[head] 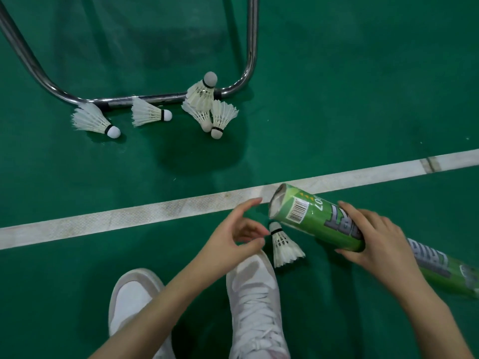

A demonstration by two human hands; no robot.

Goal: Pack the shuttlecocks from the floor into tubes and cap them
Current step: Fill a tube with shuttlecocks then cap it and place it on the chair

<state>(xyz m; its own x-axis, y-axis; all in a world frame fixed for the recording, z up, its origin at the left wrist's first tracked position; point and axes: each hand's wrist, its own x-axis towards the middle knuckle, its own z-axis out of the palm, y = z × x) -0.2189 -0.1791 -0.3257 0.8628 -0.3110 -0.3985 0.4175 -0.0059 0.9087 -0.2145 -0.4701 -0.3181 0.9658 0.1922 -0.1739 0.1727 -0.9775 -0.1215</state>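
- Two hands work just above the green floor [337,86]: the right hand [373,239] curls its grip round a green tube [311,221], open mouth tilted up-left over the white line [129,216].
- The left hand [233,234] has a released grip, fingers loosely spread, holding nothing.
- One shuttlecock [283,248] lies between the hands, cork towards the tube mouth.
- Five more shuttlecocks [204,107] lie farther off beside a bent metal frame [145,99].
- White shoes [255,301] stand below the hands.
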